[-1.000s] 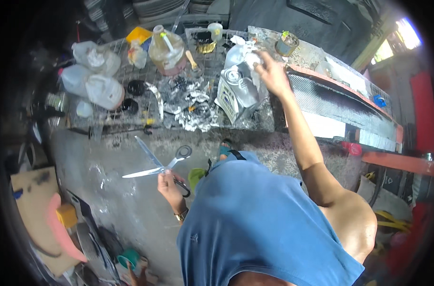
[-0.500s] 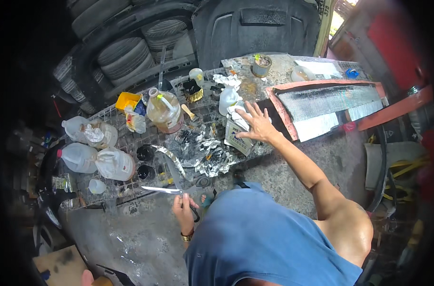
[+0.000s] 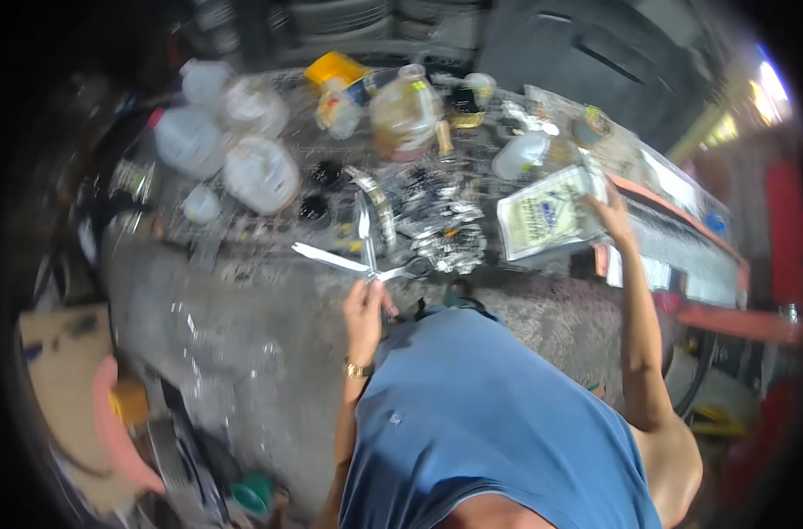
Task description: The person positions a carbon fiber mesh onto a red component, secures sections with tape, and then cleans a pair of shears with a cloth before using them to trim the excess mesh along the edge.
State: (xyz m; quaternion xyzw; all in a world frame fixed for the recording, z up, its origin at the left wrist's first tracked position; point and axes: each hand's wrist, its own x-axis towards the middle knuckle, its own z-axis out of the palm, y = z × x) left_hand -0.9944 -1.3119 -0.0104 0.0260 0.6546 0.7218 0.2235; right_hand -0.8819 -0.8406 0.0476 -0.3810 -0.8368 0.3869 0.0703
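My left hand (image 3: 364, 310) grips the handles of a pair of large scissors (image 3: 359, 256), whose silver blades stand apart over the near edge of the cluttered bench. My right hand (image 3: 609, 207) is stretched out to the right and holds the right edge of a flat white rectangular packet (image 3: 547, 214), tilted up off the bench. A pile of shiny cut foil scraps (image 3: 437, 231) lies between the two hands. A gold watch sits on my left wrist.
Clear plastic jugs (image 3: 259, 173) stand at the back left, an amber bottle (image 3: 405, 113) and a yellow container (image 3: 335, 69) at the back middle. A silver sheet with an orange rim (image 3: 684, 238) lies at the right. Cardboard (image 3: 62, 370) lies on the floor below left.
My right hand, flat on the bench clutter before, has taken hold of the white packet and lifted it. My left hand has brought the scissors up toward the bench. The view has swung.
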